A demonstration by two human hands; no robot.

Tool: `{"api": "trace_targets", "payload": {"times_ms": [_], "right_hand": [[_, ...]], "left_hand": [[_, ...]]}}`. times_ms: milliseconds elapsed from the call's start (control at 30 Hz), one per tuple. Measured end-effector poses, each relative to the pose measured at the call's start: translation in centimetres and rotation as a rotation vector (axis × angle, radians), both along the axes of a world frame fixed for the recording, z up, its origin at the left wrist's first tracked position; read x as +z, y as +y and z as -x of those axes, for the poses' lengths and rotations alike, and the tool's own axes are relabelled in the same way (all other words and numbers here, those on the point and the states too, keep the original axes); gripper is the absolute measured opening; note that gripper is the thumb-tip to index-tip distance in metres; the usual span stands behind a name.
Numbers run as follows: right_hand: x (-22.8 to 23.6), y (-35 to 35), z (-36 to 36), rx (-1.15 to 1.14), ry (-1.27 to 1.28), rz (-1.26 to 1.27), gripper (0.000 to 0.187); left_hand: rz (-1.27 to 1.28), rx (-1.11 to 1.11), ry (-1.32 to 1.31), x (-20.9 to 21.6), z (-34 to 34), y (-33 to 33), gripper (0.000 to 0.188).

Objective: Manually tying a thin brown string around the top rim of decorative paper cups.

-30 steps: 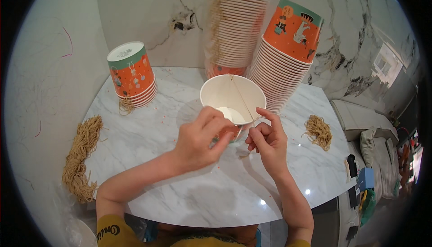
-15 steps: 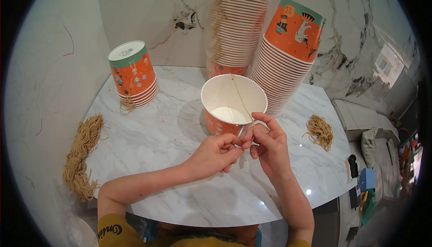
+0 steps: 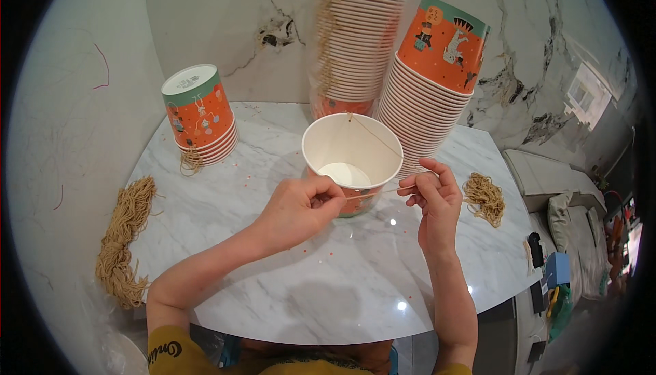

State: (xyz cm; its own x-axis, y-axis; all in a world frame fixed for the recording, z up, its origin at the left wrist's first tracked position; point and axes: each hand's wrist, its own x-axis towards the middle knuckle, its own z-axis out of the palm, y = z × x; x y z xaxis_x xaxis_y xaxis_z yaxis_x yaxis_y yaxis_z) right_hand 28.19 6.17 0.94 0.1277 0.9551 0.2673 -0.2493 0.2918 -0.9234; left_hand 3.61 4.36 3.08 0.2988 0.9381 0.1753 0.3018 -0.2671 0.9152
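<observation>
A paper bucket (image 3: 328, 141) stands upright at mid-table, its white inside facing up and its outside orange with a green base. Tan string (image 3: 377, 193) runs from a hole in its far wall over the right rim toward my right hand. My left hand (image 3: 301, 212), closed in a pinch before the near rim, grips one end of a length of string. The other end is pinched by my right hand (image 3: 437, 201), to the right of the bucket, so the strand stretches taut between both hands. Its exact path inside my fingers is hidden.
Upside-down buckets form a short stack (image 3: 201, 115) at left and a tall leaning stack (image 3: 427, 101) behind. Beside the latter rises a plastic-wrapped column of buckets (image 3: 359, 40). Bundles of tan string lie at the left edge (image 3: 126, 238) and right (image 3: 485, 199) of the marble table (image 3: 273, 306).
My hands, close together in front of the bucket before, have drawn apart, left hand leftward and right hand rightward. The string is now stretched between them.
</observation>
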Motion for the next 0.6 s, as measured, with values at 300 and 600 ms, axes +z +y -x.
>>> {"api": "trace_targets", "payload": {"times_ms": [300,600], "right_hand": [[-0.6,0.7,-0.4,-0.111,-0.212,-0.002,0.021],[-1.3,-0.1,0.7,-0.647,-1.198,-0.415,0.017]], "left_hand": [[-0.021,0.055,0.076,1.1,1.6,1.0,0.016],[-0.237,-0.038,0.159,0.3,0.6,-0.5,0.009]]}}
